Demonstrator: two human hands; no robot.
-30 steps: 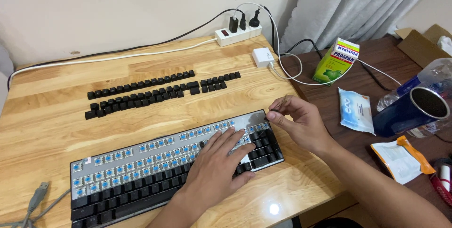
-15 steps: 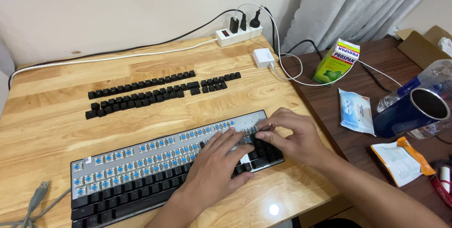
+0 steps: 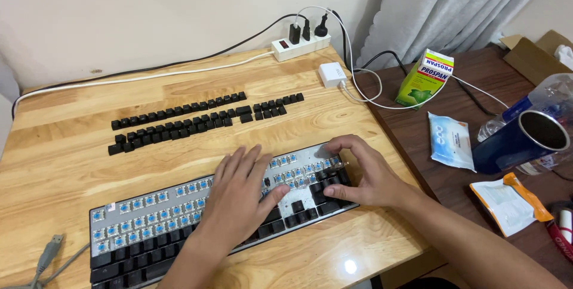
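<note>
- Two bare hands are on a keyboard (image 3: pixel 149 229) that lies slantwise at the near edge of a wooden desk (image 3: pixel 59 164).
- Keyboard condition: most of the upper rows are stripped of caps, showing blue switch stems on a silver plate; black caps remain along the near rows and at the right end.
- Left hand (image 3: pixel 239 196): laid palm down on the middle of the keyboard, fingers spread flat and slack over the bare switches, thumb out to the right. It grips nothing.
- Right hand (image 3: pixel 364 172): at the right end of the keyboard, fingers curled over the far edge, thumb pressed against the black caps on the near side. The grasp is narrow; whether a cap sits between finger and thumb cannot be told.
- Loose keycaps (image 3: pixel 197 119): black, laid out in two long rows on the desk beyond the keyboard, well apart from both hands.
- Power strip (image 3: pixel 300 44): white, at the far edge of the desk by the wall, with plugs seated and cables running off.
- White charger (image 3: pixel 332 74) lies just in front of the strip.
- Grey plug (image 3: pixel 51 250) on its cable lies at the near left corner, beside the keyboard.
- Adjoining dark table to the right carries a green carton (image 3: pixel 433 80), a pack of wipes (image 3: pixel 452 140) and a blue metal cup (image 3: pixel 525 140) lying on its side.
</note>
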